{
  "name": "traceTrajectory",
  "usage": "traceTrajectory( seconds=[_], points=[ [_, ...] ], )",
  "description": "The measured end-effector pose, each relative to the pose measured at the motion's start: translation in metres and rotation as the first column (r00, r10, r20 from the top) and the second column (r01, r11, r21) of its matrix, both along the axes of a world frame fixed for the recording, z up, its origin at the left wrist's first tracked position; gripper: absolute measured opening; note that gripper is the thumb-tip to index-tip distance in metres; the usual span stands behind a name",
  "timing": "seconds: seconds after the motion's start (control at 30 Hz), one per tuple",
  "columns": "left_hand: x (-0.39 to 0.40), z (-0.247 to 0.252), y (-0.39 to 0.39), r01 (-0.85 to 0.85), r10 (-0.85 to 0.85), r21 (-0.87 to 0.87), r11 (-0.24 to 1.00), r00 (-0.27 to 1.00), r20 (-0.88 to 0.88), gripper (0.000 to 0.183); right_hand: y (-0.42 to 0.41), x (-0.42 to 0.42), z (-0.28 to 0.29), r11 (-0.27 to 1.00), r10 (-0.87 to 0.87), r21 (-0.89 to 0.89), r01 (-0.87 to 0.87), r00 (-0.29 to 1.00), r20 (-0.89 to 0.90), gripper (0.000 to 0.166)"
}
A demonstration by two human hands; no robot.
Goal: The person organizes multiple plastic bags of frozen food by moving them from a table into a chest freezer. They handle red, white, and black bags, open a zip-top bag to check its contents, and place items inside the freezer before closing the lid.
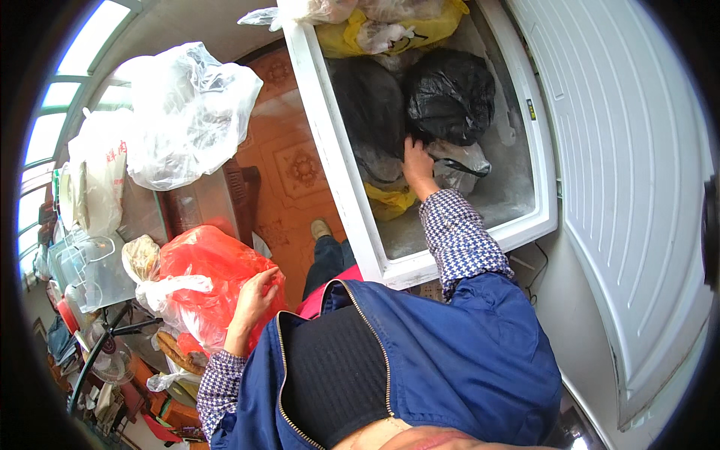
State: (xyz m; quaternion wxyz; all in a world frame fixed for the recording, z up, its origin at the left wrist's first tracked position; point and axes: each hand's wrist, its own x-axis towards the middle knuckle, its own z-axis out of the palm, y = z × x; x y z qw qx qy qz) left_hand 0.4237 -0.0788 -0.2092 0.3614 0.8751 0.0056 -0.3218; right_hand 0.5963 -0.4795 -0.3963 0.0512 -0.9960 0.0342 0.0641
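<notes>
My right hand [419, 166] reaches down into an open chest freezer [343, 163]. Its fingertips touch the lower edge of a round black plastic bag [450, 95], beside a second black plastic bag [368, 107]; whether they grip the plastic is hidden. Just right of that hand lies a clear plastic bag [458, 160] with a black strip across it. Below the wrist shows a yellow plastic bag [391, 201]. Outside the freezer, my left hand [257, 298] rests against a filled red plastic bag [214, 281], its fingers slightly apart and not closed around it.
The ribbed white freezer lid [613, 157] stands raised at the right. More bags, including a yellow one [394, 34], fill the freezer's far end. At the left, a large translucent bag [191, 118] sits on furniture beside a plastic container [93, 270]. A fan [112, 363] stands lower left.
</notes>
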Motion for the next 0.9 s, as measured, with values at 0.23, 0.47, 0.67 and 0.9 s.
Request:
traceTrajectory(
  seconds=[0.23, 0.47, 0.67, 0.9],
  points=[
    [0.009, 0.003, -0.003, 0.042, -0.042, 0.015, 0.999, 0.999, -0.003, 0.037, -0.016, 0.023, 0.065, 0.974, 0.197, 0.112, -0.198, 0.980, 0.024, 0.052],
    [0.012, -0.012, -0.004, 0.017, -0.018, -0.087, 0.996, 1.000, -0.006, 0.037, -0.029, -0.024, 0.156, 0.948, -0.036, 0.311, 0.062, 0.996, -0.086, 0.051],
    [0.022, -0.020, 0.006, 0.090, -0.088, -0.108, 0.990, 0.996, 0.025, 0.039, -0.011, -0.039, 0.200, 0.070, -0.427, 0.926, 0.370, 0.850, -0.308, 0.034],
    [0.028, -0.031, 0.022, 0.093, -0.095, -0.173, 0.980, 0.995, -0.005, 0.040, 0.021, 0.003, 0.200, -0.490, -0.786, 0.861, 0.134, 0.358, -0.504, 0.023]
  ],
)
